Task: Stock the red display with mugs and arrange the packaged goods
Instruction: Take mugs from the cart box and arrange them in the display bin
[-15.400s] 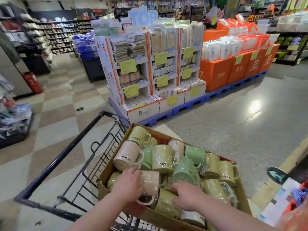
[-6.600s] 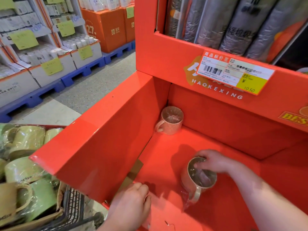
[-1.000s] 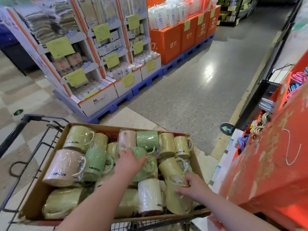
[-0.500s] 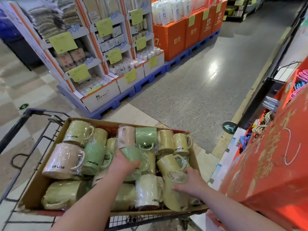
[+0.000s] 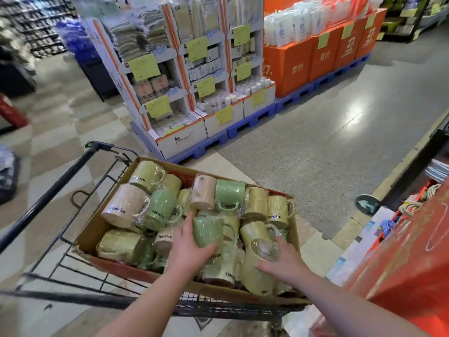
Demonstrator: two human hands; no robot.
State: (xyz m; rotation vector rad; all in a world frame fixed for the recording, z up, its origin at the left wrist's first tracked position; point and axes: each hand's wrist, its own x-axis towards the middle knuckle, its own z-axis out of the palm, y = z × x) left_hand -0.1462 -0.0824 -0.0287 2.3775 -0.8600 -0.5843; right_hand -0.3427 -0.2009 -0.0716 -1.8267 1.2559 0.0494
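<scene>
A cardboard box [image 5: 107, 222] sits in a wire shopping cart [image 5: 48, 198] and is piled with mugs [image 5: 255, 203], each wrapped in clear film and most lying on their sides, several showing the word "concise". They are yellow, green and beige, heaped against one another with handles pointing different ways.

The left hand [image 5: 192, 249] reaches in over the near edge of the box and grips a green mug [image 5: 207, 231] near the middle. The thumb lies up its left side and the fingers [image 5: 212, 246] curl under its right side. This mug rests on the mugs below it, mouth toward the near edge.

The right hand [image 5: 281, 261] is at the near right corner of the box, on a yellow mug [image 5: 252, 276] that stands tilted with its film-covered mouth upward. The thumb lies across the side just below the rim and the fingers run up the right of the rim, so the hand clasps the top of the mug.

A beige mug [image 5: 124, 205] lies by the left edge of the box, touching a second green one beside it.

The red display [image 5: 413, 263] stands just to the right of the cart, with only its outer wall in view. Across the aisle floor [image 5: 328, 142], well apart from the cart, stand white shelves [image 5: 194, 81] of packaged goods with yellow price cards, and beside them orange boxes [image 5: 291, 66] topped with white packets.
</scene>
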